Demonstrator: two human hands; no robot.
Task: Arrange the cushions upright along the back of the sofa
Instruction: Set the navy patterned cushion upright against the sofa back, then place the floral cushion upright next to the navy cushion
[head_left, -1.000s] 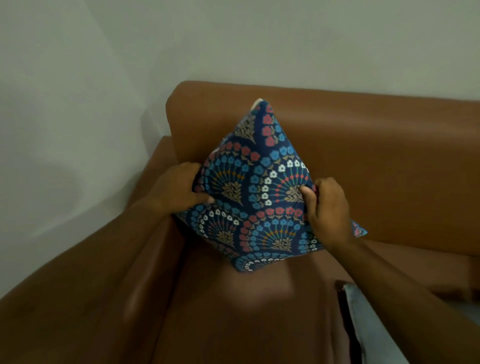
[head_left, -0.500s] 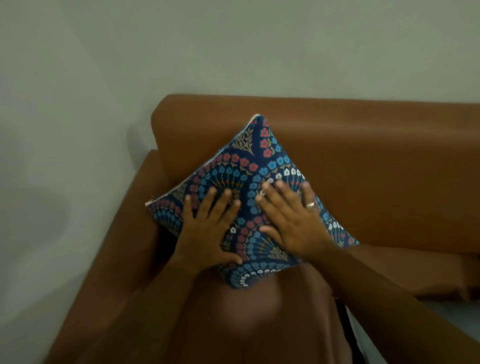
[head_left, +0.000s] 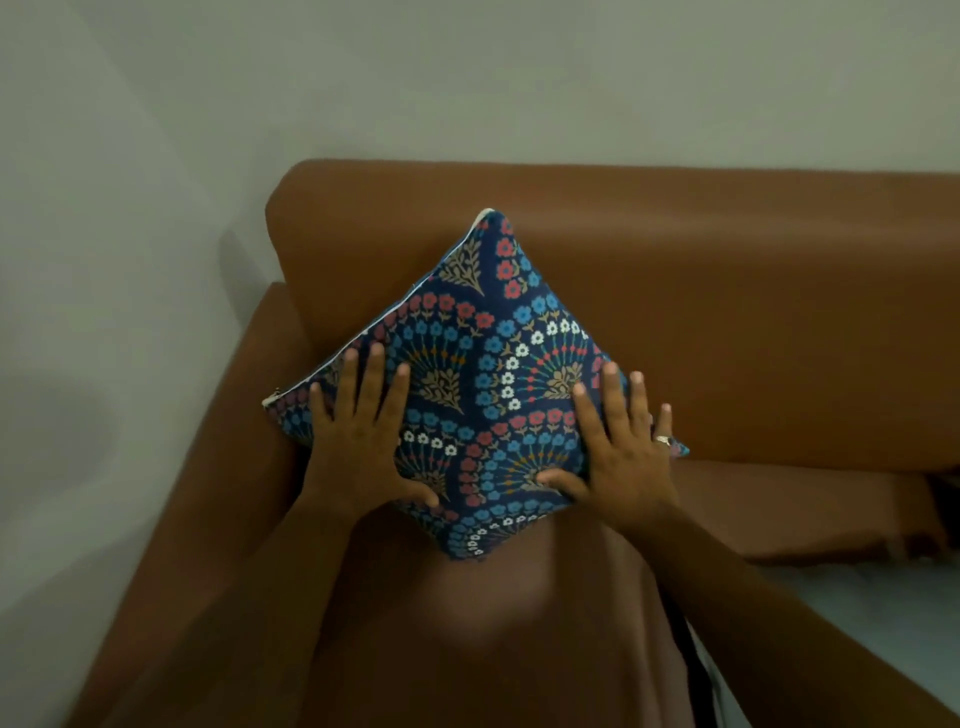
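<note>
Leaning corner-up against the backrest of the brown leather sofa (head_left: 727, 312), in its left corner by the armrest: the square navy cushion with red, blue and white floral fans (head_left: 483, 384). Pressing flat on its lower left face, fingers spread wide, gripping nothing: the left hand (head_left: 358, 441). Pressing likewise on the lower right face, open-palmed, ring showing: the right hand (head_left: 623, 457).

Printed cloth cushion (head_left: 493, 364), smooth sofa (head_left: 727, 312)
</note>
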